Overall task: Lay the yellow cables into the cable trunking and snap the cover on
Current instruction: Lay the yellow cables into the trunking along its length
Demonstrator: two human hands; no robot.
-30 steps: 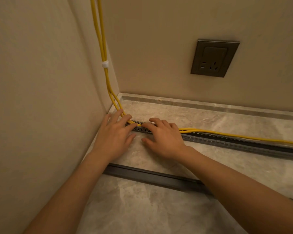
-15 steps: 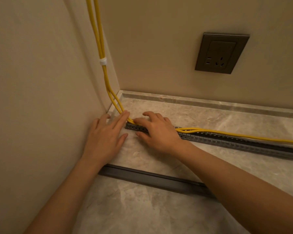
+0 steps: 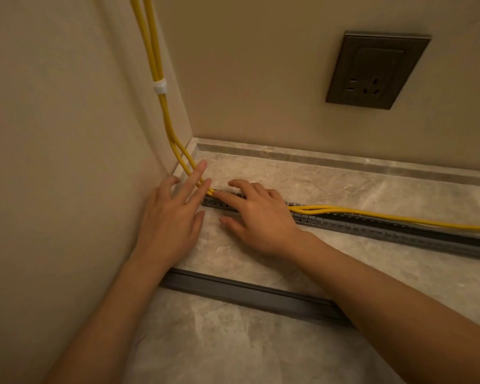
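While both hands sit at the corner end of the cable trunking (image 3: 385, 234), I read the layout along its length: it runs from the wall corner (image 3: 189, 126) away to my right. My left hand (image 3: 172, 220) is spread flat, straight fingers (image 3: 198, 176) pressing the yellow cables (image 3: 372, 216) where they bend down out of that corner. My right hand (image 3: 263, 217) lies relaxed just beside it, forefinger pushing the cables into the slot. Rightward of that hand they ride on top of the trunking, unseated, so I judge the right hand is nearer the work. The cover (image 3: 247, 293) lies parallel, on my side of the trunking, untouched.
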